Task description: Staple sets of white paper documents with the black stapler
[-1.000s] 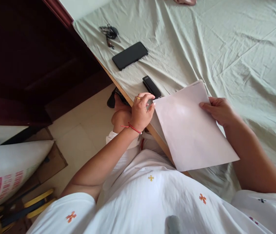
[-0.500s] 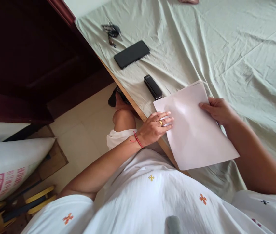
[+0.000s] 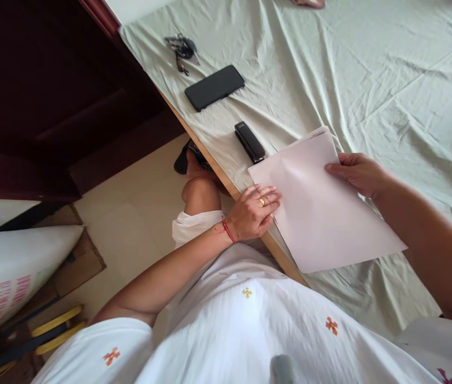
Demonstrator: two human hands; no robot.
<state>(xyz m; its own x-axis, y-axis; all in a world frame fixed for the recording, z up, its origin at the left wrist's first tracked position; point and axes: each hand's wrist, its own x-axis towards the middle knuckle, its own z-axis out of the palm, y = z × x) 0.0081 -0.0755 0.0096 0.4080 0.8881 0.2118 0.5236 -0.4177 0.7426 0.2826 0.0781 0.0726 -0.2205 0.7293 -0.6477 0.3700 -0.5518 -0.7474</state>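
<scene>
Paper stack (image 3: 322, 208) hides right hand (image 3: 356, 173) fingers underneath.

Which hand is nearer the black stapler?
Left. The left hand rests on the paper's edge just below the stapler; the right hand grips the paper's far side.

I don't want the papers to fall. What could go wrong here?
The paper stack juts over the table edge, so it might slip off if the left hand or right hand lets go. The stapler also lies close to that edge and could get knocked to the floor.
</scene>
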